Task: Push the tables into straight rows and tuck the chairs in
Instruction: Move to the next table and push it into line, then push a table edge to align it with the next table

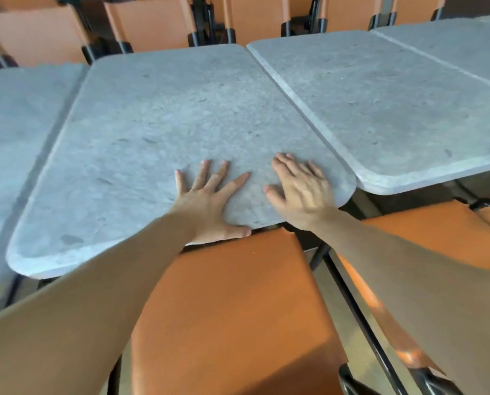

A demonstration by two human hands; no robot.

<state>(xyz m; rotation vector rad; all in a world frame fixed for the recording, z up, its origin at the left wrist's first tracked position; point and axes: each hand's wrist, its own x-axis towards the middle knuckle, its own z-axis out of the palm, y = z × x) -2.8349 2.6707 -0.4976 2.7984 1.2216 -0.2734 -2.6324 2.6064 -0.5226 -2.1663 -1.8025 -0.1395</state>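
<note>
Both grips lay open, palms flat: left hand (209,203) and right hand (300,192) on the grey table (166,124). Pushing evenly beyond both palms would square its skewed edge with the neighbouring table (395,109).

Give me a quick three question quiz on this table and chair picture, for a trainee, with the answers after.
1. True or false: both hands lie flat on the same grey table top.
2. Which chair part shows just below the table's near edge, between the forearms? A) an orange chair back B) a blue cushion C) a wooden stool
3. Fill in: the near edge of the right-hand neighbouring table is ____ with the edge of the table under the hands.

Key:
1. True: the left hand and right hand are both spread on it, holding nothing.
2. A
3. Not level (offset)
</note>
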